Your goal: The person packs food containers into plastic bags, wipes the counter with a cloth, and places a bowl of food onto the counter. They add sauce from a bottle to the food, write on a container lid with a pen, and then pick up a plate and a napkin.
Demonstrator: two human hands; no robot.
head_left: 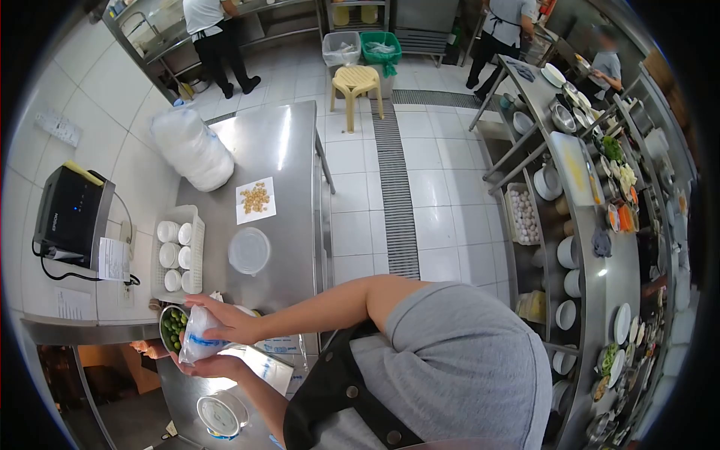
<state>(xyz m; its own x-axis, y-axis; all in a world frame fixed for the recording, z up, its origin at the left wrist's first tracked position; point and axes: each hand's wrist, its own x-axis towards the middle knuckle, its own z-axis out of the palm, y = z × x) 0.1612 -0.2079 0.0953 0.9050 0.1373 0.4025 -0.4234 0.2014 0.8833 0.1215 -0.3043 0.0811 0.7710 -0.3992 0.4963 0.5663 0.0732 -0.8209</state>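
A clear plastic pack with blue print (201, 337) is held between my two hands. My right hand (229, 321) wraps the upper side of it, and my left hand (214, 366) grips it from the lower side. Just beyond the pack, a metal bowl holds small green limes (172, 324); part of the bowl is hidden behind the pack. A lidded white tub (222, 415) stands on the steel counter below my left hand. Flat packs with blue print (281, 345) lie partly hidden under my right forearm.
A white basket (196, 251) holds several white cups. A round clear lid (250, 250), a paper with brown bits (256, 201) and a big plastic-wrapped bundle (193, 148) lie on the steel table (289, 150). A printer (70, 217) hangs on the wall. Co-workers (206, 30) stand farther off.
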